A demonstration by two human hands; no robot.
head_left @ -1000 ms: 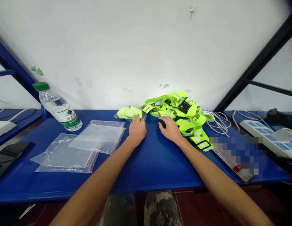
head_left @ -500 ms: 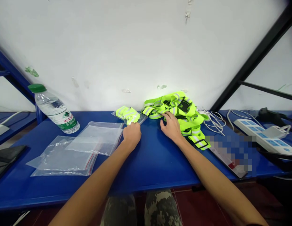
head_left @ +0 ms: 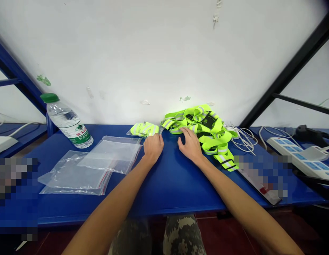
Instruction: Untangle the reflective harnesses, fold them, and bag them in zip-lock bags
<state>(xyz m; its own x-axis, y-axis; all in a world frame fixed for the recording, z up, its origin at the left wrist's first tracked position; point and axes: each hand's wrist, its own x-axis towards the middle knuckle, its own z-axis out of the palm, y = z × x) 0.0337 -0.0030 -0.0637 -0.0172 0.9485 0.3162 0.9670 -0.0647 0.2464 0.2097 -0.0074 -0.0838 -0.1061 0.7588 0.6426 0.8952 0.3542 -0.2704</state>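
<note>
My left hand [head_left: 153, 147] is closed, knuckles up, against the near edge of a clear bag [head_left: 129, 133] with folded yellow-green reflective straps [head_left: 144, 129] inside. Its fingertips are hidden, so I cannot tell whether they grip the bag. On the right lies a loose heap of yellow-green reflective straps [head_left: 216, 143] with grey stripes and black parts. My right hand [head_left: 191, 146] is open at the heap's left side, thumb apart and fingers stretched towards the straps; I cannot tell whether it holds any. Several flat clear zip bags [head_left: 100, 166] overlap to the left of my left hand.
A water bottle with a green cap [head_left: 70, 124] stands at the back left of the blue table [head_left: 175, 191]. White cables [head_left: 246, 141], a flat phone-like object [head_left: 260, 184] and a power strip [head_left: 299, 157] lie on the right. The wall [head_left: 153, 60] rises behind.
The view has shifted slightly. My left hand has moved a little up and right against the filled bag, whose straps look flatter. My right hand stays near the heap, its thumb closer in.
</note>
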